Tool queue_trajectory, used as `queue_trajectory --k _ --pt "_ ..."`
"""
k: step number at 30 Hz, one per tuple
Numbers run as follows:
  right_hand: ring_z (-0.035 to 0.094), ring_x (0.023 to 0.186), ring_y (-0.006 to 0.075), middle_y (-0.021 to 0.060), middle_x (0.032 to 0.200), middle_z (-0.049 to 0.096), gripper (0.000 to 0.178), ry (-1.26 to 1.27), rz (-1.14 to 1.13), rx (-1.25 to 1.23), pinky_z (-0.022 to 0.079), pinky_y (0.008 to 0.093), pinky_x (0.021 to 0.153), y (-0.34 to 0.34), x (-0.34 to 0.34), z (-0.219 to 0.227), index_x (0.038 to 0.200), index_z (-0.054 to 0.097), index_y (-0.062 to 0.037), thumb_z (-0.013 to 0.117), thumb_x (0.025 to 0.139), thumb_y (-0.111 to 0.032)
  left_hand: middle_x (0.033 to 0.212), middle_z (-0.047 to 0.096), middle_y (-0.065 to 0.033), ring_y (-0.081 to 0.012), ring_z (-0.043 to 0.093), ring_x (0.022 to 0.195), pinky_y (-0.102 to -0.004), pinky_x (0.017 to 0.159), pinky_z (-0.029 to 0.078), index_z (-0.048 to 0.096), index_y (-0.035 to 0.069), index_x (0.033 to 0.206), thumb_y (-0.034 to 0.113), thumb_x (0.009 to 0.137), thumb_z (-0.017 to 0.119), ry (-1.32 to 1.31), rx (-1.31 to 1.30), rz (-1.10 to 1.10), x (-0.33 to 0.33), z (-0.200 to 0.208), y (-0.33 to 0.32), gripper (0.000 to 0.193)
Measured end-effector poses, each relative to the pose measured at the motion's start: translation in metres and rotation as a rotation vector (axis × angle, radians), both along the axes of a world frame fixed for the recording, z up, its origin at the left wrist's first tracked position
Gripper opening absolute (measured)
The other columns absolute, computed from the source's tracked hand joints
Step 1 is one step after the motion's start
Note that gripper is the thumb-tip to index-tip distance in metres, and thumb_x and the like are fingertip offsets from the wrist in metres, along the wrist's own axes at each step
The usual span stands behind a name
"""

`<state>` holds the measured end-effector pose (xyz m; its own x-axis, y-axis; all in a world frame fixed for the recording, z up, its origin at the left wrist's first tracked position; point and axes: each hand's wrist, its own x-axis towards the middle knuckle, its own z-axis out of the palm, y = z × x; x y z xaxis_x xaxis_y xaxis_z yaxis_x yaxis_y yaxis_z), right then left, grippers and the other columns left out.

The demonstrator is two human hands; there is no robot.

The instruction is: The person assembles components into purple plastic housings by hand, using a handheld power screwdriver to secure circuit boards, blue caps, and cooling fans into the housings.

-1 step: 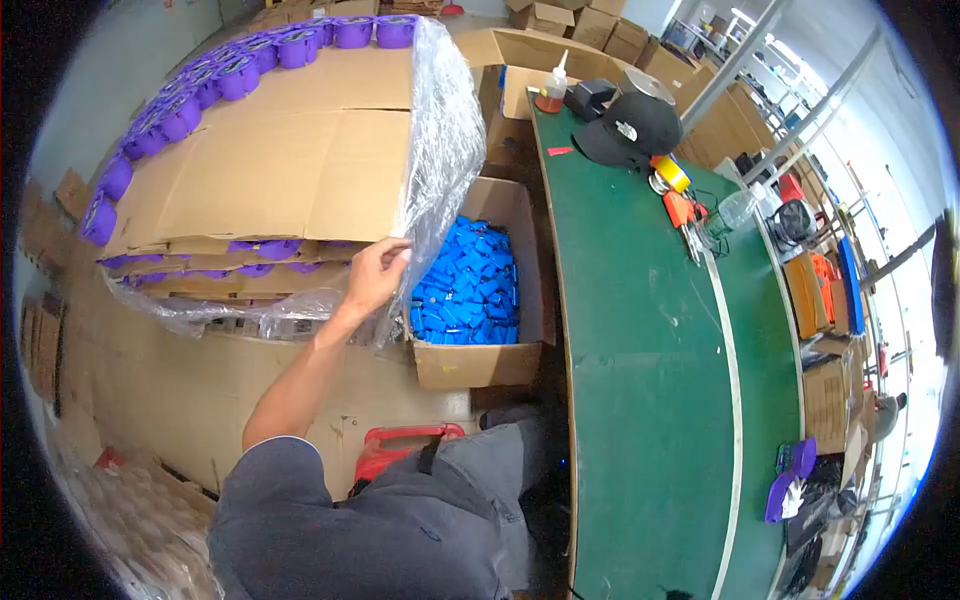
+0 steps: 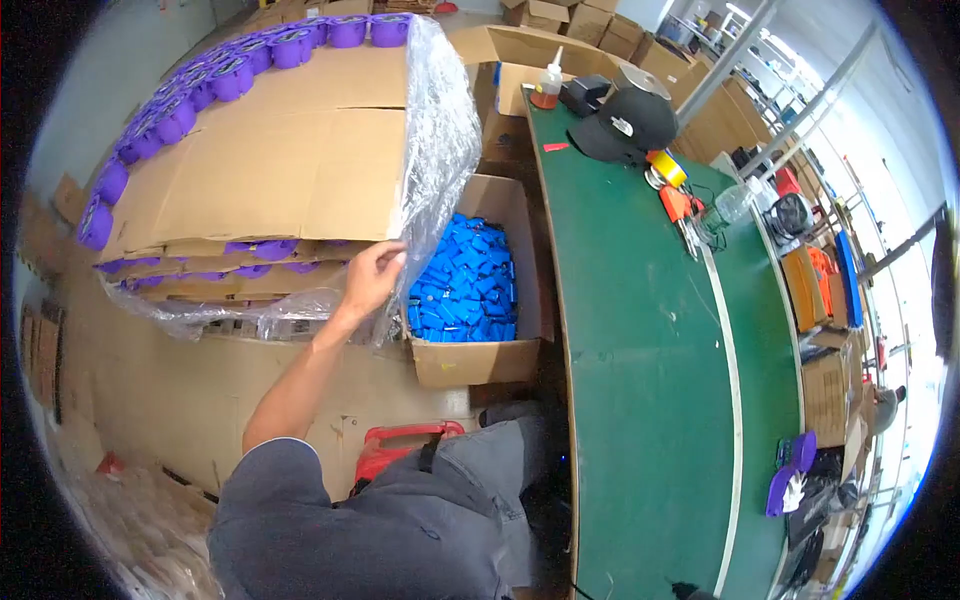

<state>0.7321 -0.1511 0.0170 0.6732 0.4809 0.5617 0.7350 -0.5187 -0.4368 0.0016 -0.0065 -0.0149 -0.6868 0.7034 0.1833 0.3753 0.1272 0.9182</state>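
Head view: the bench (image 2: 650,400) fills the right, the stack (image 2: 280,150) the left. Clear wrap (image 2: 442,110) drapes down the stack's right side, near the box (image 2: 475,365). I can't tell whether the left hand (image 2: 370,282), curled narrow there, pinches it; the right hand is out of sight. A hard tug might tear the wrap or unsettle the far pots (image 2: 348,33).
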Motion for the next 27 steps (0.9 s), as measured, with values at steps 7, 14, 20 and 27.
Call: queue_trajectory --k 7,14,20,27 --pt "0.06 0.072 0.0211 0.0118 0.082 0.064 0.017 -0.045 -0.032 -0.038 0.049 0.03 0.066 0.014 -0.008 -0.022 0.085 0.064 -0.0004 0.063 0.078 -0.016 0.087 0.062 -0.0071 -0.0146 0.058 0.077 -0.0305 0.068 0.047 0.06 0.002 0.099 0.022 0.081 0.058 -0.295 -0.35 -0.246 0.031 -0.148 -0.04 0.028" --pt "0.059 0.079 0.0221 0.0159 0.091 0.062 0.025 0.257 0.054 0.063 0.047 0.0312 0.071 -0.001 0.025 -0.035 0.095 0.059 0.0057 0.058 0.077 -0.012 0.079 0.062 -0.0063 -0.0186 0.059 0.07 -0.037 0.062 0.047 0.062 0.006 0.084 0.022 0.08 0.052 -0.38 -1.138 -0.543 0.114 -0.253 -0.15 0.019" --pt "0.053 0.062 0.011 0.0057 0.071 0.059 0.01 0.346 0.127 0.234 0.044 0.0246 0.059 0.006 0.0 -0.025 0.084 0.061 -0.0002 0.058 0.076 -0.005 0.072 0.058 -0.0109 -0.0248 0.058 0.064 -0.0398 0.051 0.044 0.057 0.011 0.076 0.03 0.078 0.053 0.419 -0.331 -0.714 0.049 -0.34 -0.297 0.019" --pt "0.052 0.061 0.0144 0.0065 0.068 0.058 0.009 0.286 0.067 0.223 0.043 0.0264 0.058 0.0 -0.006 -0.027 0.08 0.059 0.002 0.058 0.073 -0.004 0.075 0.054 -0.0092 -0.0219 0.054 0.057 -0.0371 0.051 0.047 0.051 0.006 0.087 0.022 0.083 0.046 -0.937 -0.734 -0.275 0.033 -0.303 -0.164 0.018"
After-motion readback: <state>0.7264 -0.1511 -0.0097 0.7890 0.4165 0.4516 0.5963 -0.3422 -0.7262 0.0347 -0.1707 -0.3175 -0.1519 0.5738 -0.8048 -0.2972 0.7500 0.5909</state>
